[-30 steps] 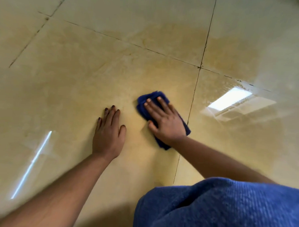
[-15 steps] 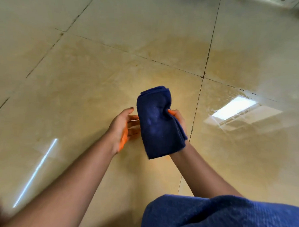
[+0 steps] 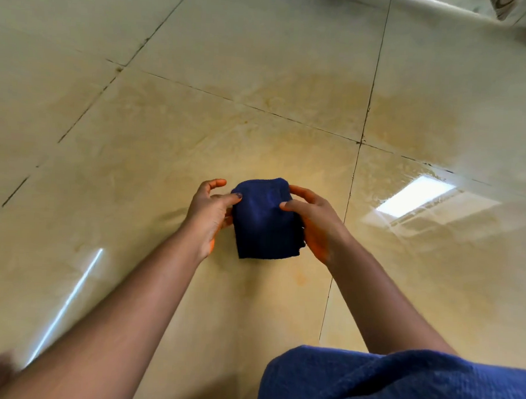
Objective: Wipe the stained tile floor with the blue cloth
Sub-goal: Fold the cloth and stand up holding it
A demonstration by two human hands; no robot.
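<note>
Your left hand (image 3: 208, 215) and right hand (image 3: 312, 222) pinch the soft, limp blue cloth (image 3: 265, 220) by its sides at mid-frame

Tile floor (image 3: 137, 139): glossy glazed ceramic, cream, mirror-smooth, reflecting bright light patches; yellowish stain film dulls the middle. Grout lines dark, gritty. Blue cloth (image 3: 264, 220): matt, soft, fine-napped fabric (looks like microfibre). Blue garment (image 3: 398, 386): coarse, crinkled weave, matt.
</note>
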